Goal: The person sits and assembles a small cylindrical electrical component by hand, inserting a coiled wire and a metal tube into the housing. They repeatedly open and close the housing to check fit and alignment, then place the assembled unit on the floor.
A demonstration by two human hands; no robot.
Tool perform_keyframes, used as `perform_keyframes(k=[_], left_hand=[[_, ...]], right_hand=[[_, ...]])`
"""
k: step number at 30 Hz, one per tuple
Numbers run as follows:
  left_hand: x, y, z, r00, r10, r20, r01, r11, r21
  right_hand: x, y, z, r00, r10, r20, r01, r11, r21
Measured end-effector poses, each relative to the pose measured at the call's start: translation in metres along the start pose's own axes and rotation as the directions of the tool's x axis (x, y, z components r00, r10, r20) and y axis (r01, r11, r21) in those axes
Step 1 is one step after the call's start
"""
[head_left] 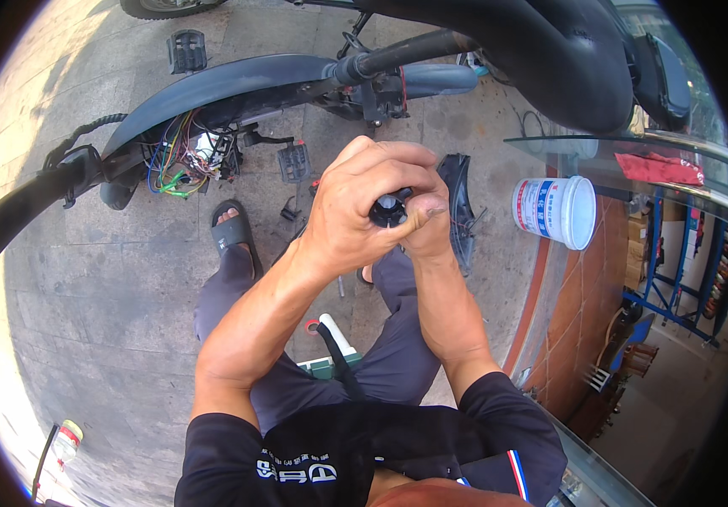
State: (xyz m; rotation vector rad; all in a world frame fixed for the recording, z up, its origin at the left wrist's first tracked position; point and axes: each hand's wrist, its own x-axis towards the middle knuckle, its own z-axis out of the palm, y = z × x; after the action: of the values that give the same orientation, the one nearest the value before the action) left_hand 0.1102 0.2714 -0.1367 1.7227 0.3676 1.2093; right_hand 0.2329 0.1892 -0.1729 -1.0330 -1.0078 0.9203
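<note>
Both hands meet in the middle of the view, each grip clamped around one small black cylindrical part (390, 209) whose round end faces up between the fingers. The left hand (355, 211) wraps over it from the left and above, its fingers curled across the top; the right hand (427, 224) closes on it from the right, with a thin metal piece sticking out just beside that grip. Beyond the grips stands a dark scooter (237, 89) with its panel off, and a tangle of coloured wires (179, 156) shows well to the left of them. A black pedal (294, 160) sits just left of the left grip. Right of the right grip, a white plastic bucket (555, 211) lies on its side on a glass desk (626, 152). Below the grips, a sandalled foot (233, 228) rests on the paved ground.
</note>
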Motion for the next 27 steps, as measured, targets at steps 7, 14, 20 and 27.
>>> perform_keyframes(k=[7,14,20,27], left_hand=[[-0.004,-0.004,0.000,0.999,-0.045,-0.027,0.042,0.996,-0.085],[-0.004,-0.002,0.001,0.995,-0.075,0.063,0.086,0.976,-0.200],[-0.004,0.000,0.000,0.998,-0.029,0.059,0.031,0.999,-0.036],[-0.005,-0.007,0.001,0.999,-0.045,-0.007,0.045,0.996,-0.081]], right_hand=[[-0.002,-0.006,0.000,0.999,-0.029,-0.025,0.026,0.991,-0.133],[-0.006,-0.007,-0.015,0.993,0.031,0.117,-0.022,0.997,-0.077],[-0.005,0.001,-0.010,0.996,0.020,0.089,-0.008,0.990,-0.139],[-0.002,-0.003,-0.002,0.998,0.028,0.056,-0.024,0.997,-0.070]])
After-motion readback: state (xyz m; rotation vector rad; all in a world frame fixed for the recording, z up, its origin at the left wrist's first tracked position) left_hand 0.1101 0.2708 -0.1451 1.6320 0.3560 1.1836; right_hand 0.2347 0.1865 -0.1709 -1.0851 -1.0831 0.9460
